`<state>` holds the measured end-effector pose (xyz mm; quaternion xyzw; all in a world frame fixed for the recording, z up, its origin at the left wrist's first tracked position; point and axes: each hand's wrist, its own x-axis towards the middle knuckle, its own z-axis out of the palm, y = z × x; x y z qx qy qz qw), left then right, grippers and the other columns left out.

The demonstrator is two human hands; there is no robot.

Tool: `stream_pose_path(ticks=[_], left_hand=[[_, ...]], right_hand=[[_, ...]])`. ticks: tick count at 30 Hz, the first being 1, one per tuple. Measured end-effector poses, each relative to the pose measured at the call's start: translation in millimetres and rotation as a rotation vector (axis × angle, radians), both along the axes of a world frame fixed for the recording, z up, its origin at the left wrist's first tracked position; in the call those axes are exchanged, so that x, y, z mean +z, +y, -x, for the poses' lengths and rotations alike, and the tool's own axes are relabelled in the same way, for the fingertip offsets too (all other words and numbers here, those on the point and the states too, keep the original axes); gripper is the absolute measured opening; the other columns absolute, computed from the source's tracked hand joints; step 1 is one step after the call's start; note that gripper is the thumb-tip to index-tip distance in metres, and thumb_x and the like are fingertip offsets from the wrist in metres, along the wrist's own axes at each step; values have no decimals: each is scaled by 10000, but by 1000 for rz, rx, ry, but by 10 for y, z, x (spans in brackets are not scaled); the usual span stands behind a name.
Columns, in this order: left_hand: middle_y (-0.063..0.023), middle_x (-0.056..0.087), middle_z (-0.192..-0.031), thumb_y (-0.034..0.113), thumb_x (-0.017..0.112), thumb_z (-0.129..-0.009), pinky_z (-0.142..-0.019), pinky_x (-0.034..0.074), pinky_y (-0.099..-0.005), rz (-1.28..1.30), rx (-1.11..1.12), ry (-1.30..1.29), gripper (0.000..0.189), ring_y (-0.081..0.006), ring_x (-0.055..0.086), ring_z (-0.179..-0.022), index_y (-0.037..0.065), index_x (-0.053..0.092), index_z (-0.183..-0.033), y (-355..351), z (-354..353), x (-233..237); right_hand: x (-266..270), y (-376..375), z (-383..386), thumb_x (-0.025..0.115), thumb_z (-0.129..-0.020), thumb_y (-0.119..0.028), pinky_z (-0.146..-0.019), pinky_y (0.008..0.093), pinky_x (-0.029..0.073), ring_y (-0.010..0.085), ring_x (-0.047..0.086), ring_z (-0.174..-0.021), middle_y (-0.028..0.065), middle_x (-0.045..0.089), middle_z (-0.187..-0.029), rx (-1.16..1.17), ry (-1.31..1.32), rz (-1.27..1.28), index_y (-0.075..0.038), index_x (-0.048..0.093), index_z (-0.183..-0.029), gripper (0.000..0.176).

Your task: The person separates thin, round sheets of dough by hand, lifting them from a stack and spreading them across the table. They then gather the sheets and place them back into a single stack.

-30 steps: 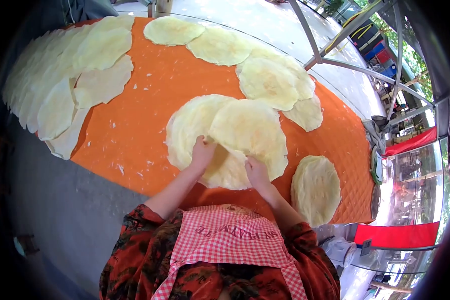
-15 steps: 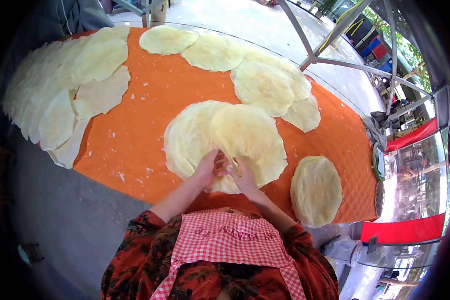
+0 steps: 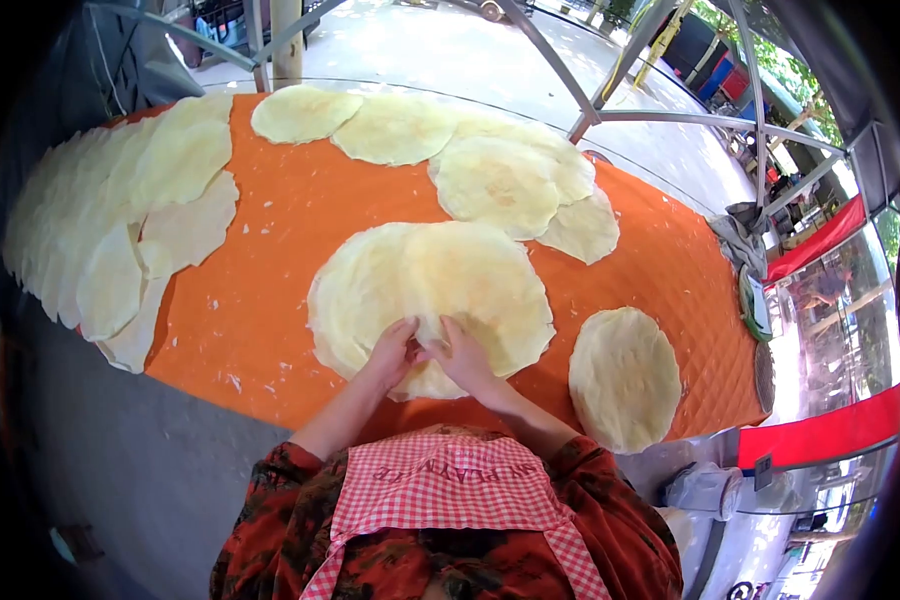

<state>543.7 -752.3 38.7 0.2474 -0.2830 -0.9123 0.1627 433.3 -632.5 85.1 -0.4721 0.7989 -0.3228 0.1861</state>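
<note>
Thin, pale round sheets (image 3: 480,275) lie overlapping at the middle of an orange cloth (image 3: 290,220). My left hand (image 3: 398,352) grips the near edge of the top sheet, its fingers pinched close to my right. Beside it, my right hand (image 3: 457,352) also pinches that edge, with thumb and fingers over the sheets. The two hands are almost touching. The exact fold of the sheet between the fingertips is partly hidden by the fingers.
Many overlapping sheets (image 3: 120,200) cover the cloth's left end. Another overlapping row (image 3: 395,125) runs along the far edge. An oval stack (image 3: 625,380) lies to the right. Metal frame bars (image 3: 710,119) stand beyond, and a plastic-lined bin (image 3: 705,490) is at the lower right.
The raised fold between my hands has flattened, and the top sheet lies more evenly over those beneath. My hands have shifted slightly left and down in view; the camera view has also shifted.
</note>
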Motion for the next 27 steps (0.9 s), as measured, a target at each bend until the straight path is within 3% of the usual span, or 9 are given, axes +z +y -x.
stream_pose_path(ticks=[5,8,9,11,12,17,20,22,27], left_hand=[[-51,615,-888,225,492,-973,-694,525,-328,157,29,-200,197,-171,608,-805,59,582,-1029,125,117,119],[-35,591,-828,191,504,-946,-643,512,-317,255,133,-351,148,-164,591,-753,63,578,-955,121,156,38],[-33,582,-803,184,504,-941,-612,503,-311,255,187,-408,142,-164,584,-718,61,576,-938,117,141,33],[-37,575,-777,186,505,-935,-558,493,-304,235,241,-443,146,-164,573,-664,57,572,-925,80,58,-198],[-38,574,-775,185,508,-935,-556,494,-306,226,238,-464,145,-164,573,-661,56,572,-923,100,47,-180],[-37,567,-762,184,520,-931,-557,500,-307,186,233,-465,134,-161,569,-658,63,571,-910,220,48,19],[-11,537,-752,184,521,-938,-601,509,-313,172,190,-458,122,-139,532,-640,91,574,-880,264,54,303],[-21,527,-749,181,539,-930,-595,526,-314,143,169,-387,121,-136,524,-644,84,570,-865,233,-24,233],[-41,525,-761,140,526,-932,-587,552,-322,154,74,-305,116,-144,540,-679,56,559,-859,181,-27,147]], right_hand=[[-232,51,360,587,-902,-331,-775,399,490,276,651,-903,198,666,-1039,-76,-382,133,0,580,-1197,443],[-534,33,1398,598,-875,-263,-716,366,484,224,630,-775,130,671,-861,74,5,-38,-14,671,-979,280],[-110,52,1679,586,-866,-246,-727,341,483,185,603,-773,61,649,-828,-147,-359,81,-35,671,-892,229],[582,44,2454,585,-847,-243,-725,342,493,155,592,-769,36,631,-809,-410,-562,142,-42,666,-867,217],[927,-4,2870,568,-852,-202,-678,335,501,158,591,-707,41,628,-768,-337,-218,40,-20,655,-842,202],[2260,9,2238,484,-881,-145,-572,374,437,157,511,-611,109,474,-617,-61,198,45,-1,562,-741,215],[1727,14,1405,481,-849,-110,-666,483,476,382,614,-773,191,630,-788,-6,418,-52,-56,591,-827,124],[529,-29,748,487,-834,-103,-678,508,481,393,625,-767,200,629,-799,33,570,76,-48,567,-811,99],[20,-152,-11,547,-818,-129,-685,458,496,362,628,-794,197,629,-837,111,412,-147,-13,560,-827,116]])
